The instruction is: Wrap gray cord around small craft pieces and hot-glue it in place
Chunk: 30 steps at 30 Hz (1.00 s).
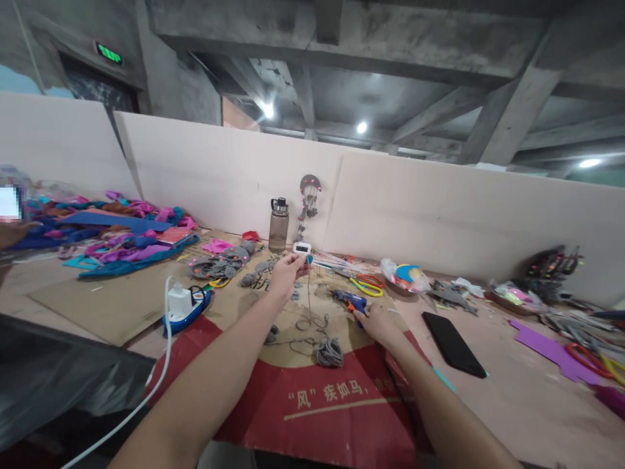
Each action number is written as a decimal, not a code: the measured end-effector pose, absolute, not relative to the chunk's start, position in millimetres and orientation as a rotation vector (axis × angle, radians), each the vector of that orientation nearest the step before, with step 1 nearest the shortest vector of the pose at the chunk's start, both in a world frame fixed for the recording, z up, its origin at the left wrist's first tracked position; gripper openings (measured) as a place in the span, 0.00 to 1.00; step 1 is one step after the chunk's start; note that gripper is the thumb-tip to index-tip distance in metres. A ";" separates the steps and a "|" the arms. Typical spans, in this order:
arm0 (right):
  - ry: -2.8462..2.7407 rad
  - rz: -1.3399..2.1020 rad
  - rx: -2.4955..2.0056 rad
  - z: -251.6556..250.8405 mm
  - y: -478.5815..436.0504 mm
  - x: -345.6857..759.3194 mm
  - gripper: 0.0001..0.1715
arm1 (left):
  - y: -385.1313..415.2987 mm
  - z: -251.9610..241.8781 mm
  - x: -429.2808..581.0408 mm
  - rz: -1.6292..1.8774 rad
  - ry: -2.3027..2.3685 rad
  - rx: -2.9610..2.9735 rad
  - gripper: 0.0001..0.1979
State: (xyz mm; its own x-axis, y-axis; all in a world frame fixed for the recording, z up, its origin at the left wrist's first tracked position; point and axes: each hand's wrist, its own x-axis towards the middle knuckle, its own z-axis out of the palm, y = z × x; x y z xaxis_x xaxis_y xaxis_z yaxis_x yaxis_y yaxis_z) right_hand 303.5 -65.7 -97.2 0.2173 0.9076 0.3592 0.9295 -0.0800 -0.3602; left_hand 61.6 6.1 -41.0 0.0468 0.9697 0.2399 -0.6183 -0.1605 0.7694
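Note:
My left hand (284,279) is closed in a pinch on a small blue piece (309,259). From it a strand of grey yarn (308,293) hangs to loose loops on the cardboard. A wound bundle of grey yarn (329,352) lies nearer me. My right hand (383,324) is wrapped round the handle of a blue glue gun (350,300), its nozzle pointing left. Just beyond it lie yellow-and-red-handled scissors (367,284). Several grey wrapped pieces (219,260) with pink dots rest left of my left hand.
A bottle (278,226) and a small white digital display (302,248) stand at the back board. Colourful fabric (131,234) is heaped left, near a power strip (188,309). A black phone (453,343) and a bowl (404,281) are right. Someone's hand (12,234) shows far left.

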 end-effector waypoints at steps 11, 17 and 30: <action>-1.423 0.441 -1.762 -77.1 -52.7 284.1 0.01 | 1.4 -52.6 69.1 1.453 0.695 1.167 0.16; -1.256 0.577 -1.557 -88.9 -48.1 272.1 0.18 | 9.9 -56.3 61.9 1.464 0.838 1.032 0.18; -1.495 0.544 -1.143 -72.6 -77.3 255.9 0.11 | 14.9 -64.6 65.5 1.387 0.905 1.098 0.15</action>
State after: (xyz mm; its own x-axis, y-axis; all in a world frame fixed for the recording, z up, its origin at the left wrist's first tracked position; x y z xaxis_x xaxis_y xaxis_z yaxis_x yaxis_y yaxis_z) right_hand 255.9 -77.3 -72.6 0.0910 0.8708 0.4831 0.3564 0.4245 -0.8324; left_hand 65.5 14.9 -64.6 0.0241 0.9918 0.1254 -0.2845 -0.1134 0.9519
